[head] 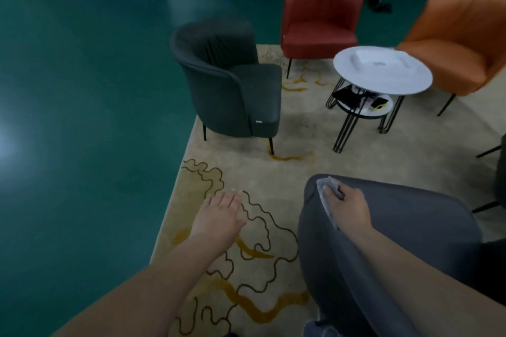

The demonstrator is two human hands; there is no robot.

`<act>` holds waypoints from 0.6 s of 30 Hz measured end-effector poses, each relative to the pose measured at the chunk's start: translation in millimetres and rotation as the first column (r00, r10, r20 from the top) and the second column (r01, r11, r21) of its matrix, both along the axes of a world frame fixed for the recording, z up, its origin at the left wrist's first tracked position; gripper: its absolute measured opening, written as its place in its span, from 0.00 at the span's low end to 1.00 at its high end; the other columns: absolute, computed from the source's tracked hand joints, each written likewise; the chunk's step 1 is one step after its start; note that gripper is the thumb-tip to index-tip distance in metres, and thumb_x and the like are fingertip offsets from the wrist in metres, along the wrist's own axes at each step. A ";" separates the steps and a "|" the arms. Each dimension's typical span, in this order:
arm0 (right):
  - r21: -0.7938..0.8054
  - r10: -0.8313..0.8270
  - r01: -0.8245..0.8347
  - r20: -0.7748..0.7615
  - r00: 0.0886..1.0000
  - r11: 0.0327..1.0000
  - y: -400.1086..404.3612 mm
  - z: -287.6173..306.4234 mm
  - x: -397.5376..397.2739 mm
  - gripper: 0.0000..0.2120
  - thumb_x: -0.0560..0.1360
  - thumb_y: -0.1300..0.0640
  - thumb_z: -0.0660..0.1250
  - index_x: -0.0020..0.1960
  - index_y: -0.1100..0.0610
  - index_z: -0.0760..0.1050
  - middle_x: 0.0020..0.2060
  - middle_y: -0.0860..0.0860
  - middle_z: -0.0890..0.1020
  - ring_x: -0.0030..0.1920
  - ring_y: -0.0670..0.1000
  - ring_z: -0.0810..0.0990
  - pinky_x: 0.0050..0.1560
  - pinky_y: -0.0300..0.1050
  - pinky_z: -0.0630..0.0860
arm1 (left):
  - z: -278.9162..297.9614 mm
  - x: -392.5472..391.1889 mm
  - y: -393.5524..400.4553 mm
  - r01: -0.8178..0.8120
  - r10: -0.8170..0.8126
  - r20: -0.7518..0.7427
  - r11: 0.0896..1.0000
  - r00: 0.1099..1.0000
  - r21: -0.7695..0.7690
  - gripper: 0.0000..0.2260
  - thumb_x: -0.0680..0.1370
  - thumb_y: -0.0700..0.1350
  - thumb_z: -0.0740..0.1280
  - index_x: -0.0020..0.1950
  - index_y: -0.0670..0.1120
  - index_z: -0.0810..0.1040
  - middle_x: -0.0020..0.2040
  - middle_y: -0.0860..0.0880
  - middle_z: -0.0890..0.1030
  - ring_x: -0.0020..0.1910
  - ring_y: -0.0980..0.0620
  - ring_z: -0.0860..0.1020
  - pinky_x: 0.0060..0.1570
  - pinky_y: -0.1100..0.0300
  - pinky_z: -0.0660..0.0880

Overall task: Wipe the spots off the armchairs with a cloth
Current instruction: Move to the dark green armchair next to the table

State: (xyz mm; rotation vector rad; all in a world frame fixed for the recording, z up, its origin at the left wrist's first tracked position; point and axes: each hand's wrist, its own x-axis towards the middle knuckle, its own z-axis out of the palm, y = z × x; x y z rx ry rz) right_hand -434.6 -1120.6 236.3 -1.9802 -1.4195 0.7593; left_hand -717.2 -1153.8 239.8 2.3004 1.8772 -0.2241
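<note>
A grey armchair stands right in front of me, its curved back towards me. My right hand presses a pale grey cloth against the top left edge of that back. My left hand hovers flat over the carpet to the left of the chair, fingers apart, holding nothing. A dark green armchair, a red armchair and an orange armchair stand farther off.
A round white table on black wire legs stands among the chairs, with items on its lower shelf. A beige patterned carpet lies under everything; green floor spreads to the left. Another dark chair's legs show at the right edge.
</note>
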 end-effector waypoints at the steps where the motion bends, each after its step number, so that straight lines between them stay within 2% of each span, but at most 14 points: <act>1: -0.012 -0.008 0.008 0.006 1.000 1.000 5.4 0.6 -16.0 0.14 0.78 0.47 0.60 0.56 0.53 0.78 0.43 0.59 0.79 0.33 0.48 0.76 0.27 0.34 0.63 | 1.8 -15.0 1.4 0.016 -0.016 -0.009 1.000 1.000 -0.003 0.29 0.82 0.58 0.51 0.79 0.48 0.46 0.79 0.50 0.51 0.78 0.50 0.49 0.76 0.49 0.47; 5: -0.029 -0.021 0.021 0.000 1.000 0.999 22.6 -1.9 -68.6 0.17 0.78 0.45 0.59 0.62 0.50 0.75 0.48 0.60 0.79 0.38 0.54 0.79 0.34 0.39 0.69 | 6.9 -69.0 13.0 0.021 -0.020 -0.021 1.000 1.000 0.010 0.30 0.82 0.59 0.50 0.79 0.49 0.45 0.79 0.50 0.51 0.78 0.49 0.49 0.76 0.50 0.47; 10: -0.034 -0.025 0.024 -0.040 0.999 0.999 45.1 -2.6 -103.3 0.22 0.77 0.44 0.60 0.70 0.46 0.68 0.51 0.59 0.77 0.39 0.53 0.79 0.36 0.39 0.71 | 8.8 -105.0 41.9 -0.009 0.009 0.000 1.000 1.000 0.001 0.30 0.82 0.59 0.49 0.79 0.49 0.44 0.79 0.50 0.50 0.78 0.50 0.48 0.76 0.50 0.46; 12: -0.042 -0.025 0.024 -0.024 0.999 0.999 59.6 -3.7 -108.2 0.20 0.77 0.45 0.61 0.68 0.46 0.69 0.54 0.58 0.76 0.39 0.51 0.79 0.36 0.39 0.71 | 6.7 -112.2 59.0 -0.004 0.004 0.009 1.000 1.000 0.004 0.30 0.81 0.59 0.50 0.79 0.48 0.45 0.79 0.50 0.51 0.78 0.49 0.49 0.75 0.50 0.46; 14: -0.054 -0.021 0.021 0.003 1.000 0.998 79.6 -7.1 -108.2 0.13 0.77 0.48 0.61 0.60 0.49 0.73 0.58 0.57 0.75 0.40 0.51 0.79 0.37 0.38 0.70 | 2.9 -116.2 79.3 0.007 -0.007 0.001 1.000 1.000 -0.005 0.31 0.81 0.59 0.50 0.79 0.47 0.46 0.79 0.49 0.52 0.78 0.48 0.50 0.75 0.50 0.47; 15: -0.062 -0.020 0.020 0.010 1.000 0.998 90.8 -8.9 -107.7 0.15 0.77 0.49 0.61 0.62 0.52 0.73 0.58 0.58 0.75 0.42 0.51 0.79 0.39 0.38 0.69 | 0.1 -117.1 90.9 0.008 -0.008 0.001 1.000 1.000 -0.011 0.31 0.81 0.60 0.51 0.79 0.47 0.46 0.79 0.49 0.53 0.78 0.48 0.50 0.75 0.50 0.47; 18: -0.099 -0.018 0.017 -0.004 1.000 0.995 130.3 -9.5 -100.4 0.24 0.77 0.51 0.61 0.73 0.48 0.64 0.55 0.62 0.76 0.44 0.54 0.78 0.43 0.42 0.68 | -8.6 -116.0 136.9 0.006 -0.006 0.009 1.000 1.000 -0.012 0.31 0.81 0.60 0.52 0.79 0.47 0.47 0.79 0.49 0.54 0.78 0.48 0.50 0.75 0.50 0.47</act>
